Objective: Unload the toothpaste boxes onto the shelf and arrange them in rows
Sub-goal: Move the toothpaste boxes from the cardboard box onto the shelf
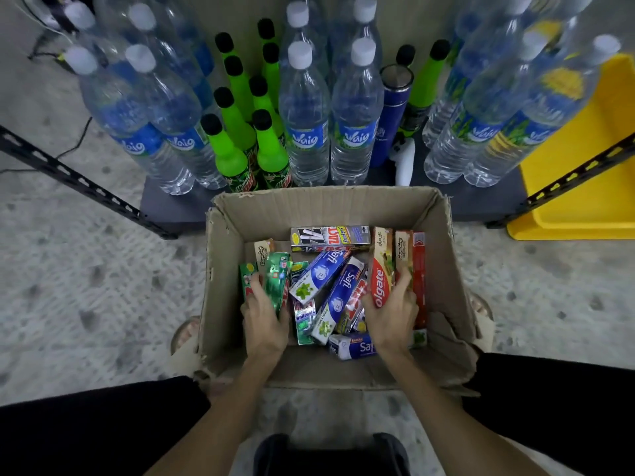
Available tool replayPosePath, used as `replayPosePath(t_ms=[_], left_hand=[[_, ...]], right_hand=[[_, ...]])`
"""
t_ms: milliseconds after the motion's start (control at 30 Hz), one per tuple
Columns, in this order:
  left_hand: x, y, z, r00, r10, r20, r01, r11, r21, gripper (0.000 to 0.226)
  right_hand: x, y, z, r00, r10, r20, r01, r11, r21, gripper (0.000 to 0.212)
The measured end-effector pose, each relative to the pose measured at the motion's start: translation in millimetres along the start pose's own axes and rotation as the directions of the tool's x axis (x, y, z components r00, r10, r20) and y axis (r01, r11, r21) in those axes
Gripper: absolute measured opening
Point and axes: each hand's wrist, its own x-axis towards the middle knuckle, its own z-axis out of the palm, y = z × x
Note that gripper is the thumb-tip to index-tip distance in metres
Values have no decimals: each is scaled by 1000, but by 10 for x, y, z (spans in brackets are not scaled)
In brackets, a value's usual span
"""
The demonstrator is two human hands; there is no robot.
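From the head view, I was at the picking step: my left hand [264, 312] curled round green toothpaste boxes [277, 280] and my right hand [391, 312] gripped a red Colgate box [379, 274], all inside the open brown cardboard carton [220, 269]. Next, I judged, both loads needed lifting to the dark shelf [171, 204] near the clear water bottles [305, 111].
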Motion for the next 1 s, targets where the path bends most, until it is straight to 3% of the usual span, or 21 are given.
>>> replayPosePath(t_ms=[233, 367, 433, 567, 733, 1000], left_hand=[[-79, 127, -476, 986, 114, -119, -127, 986, -108, 74], [-116, 348, -880, 933, 265, -245, -281, 959, -34, 61], [-138, 477, -1099, 907, 302, -294, -334, 941, -64, 53], [-219, 787, -1578, 830, 405, -384, -456, 889, -47, 49], [-350, 1159, -2279, 759, 498, -420, -592, 796, -127, 51], [-456, 1827, -3479, 562, 677, -475, -794, 603, -80, 54]], right_hand=[[-65, -181, -428, 996, -86, 27, 82, 985, 150, 77], [-48, -376, -701, 981, -190, 27, 178, 953, 245, 78], [-25, -524, -879, 961, -276, -1, 270, 936, 224, 65], [-47, -881, -1300, 907, -414, -75, 420, 880, 222, 47], [-42, -1343, -1904, 855, -504, -124, 515, 795, 321, 51], [289, -2166, -3120, 728, -674, -122, 668, 660, 343, 51]])
